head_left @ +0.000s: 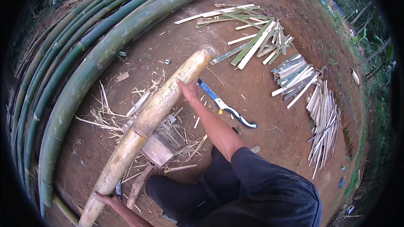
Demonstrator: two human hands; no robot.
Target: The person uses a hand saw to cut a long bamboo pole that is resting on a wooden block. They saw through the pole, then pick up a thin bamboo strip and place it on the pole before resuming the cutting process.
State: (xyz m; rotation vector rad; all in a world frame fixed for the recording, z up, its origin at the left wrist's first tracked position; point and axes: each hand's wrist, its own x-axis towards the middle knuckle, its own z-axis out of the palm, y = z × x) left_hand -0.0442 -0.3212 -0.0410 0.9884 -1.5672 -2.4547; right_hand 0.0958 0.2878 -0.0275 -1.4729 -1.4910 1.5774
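A thick, yellowish bamboo pole [170,86] slants across in front of me, from lower left to upper middle. My right hand [189,90] grips its side near the far end, with the fingers partly hidden beneath it. Lower down, my left hand [107,199] holds the near part, thumb on top and fingers out of sight under the pole. Below the pole's middle is a squared wooden block [159,149]; I cannot tell whether they touch. To the right of my right hand, a folding saw [225,106] with a blue blade and dark-and-white handle lies on the soil.
Long green bamboo poles [109,48] curve along the left. Split bamboo strips [256,42] lie loose at the far right, near a bundle of slats [294,77] and a pile of thin sticks [324,122]. Shavings [107,117] surround the block. A branch [136,187] lies near my left hand.
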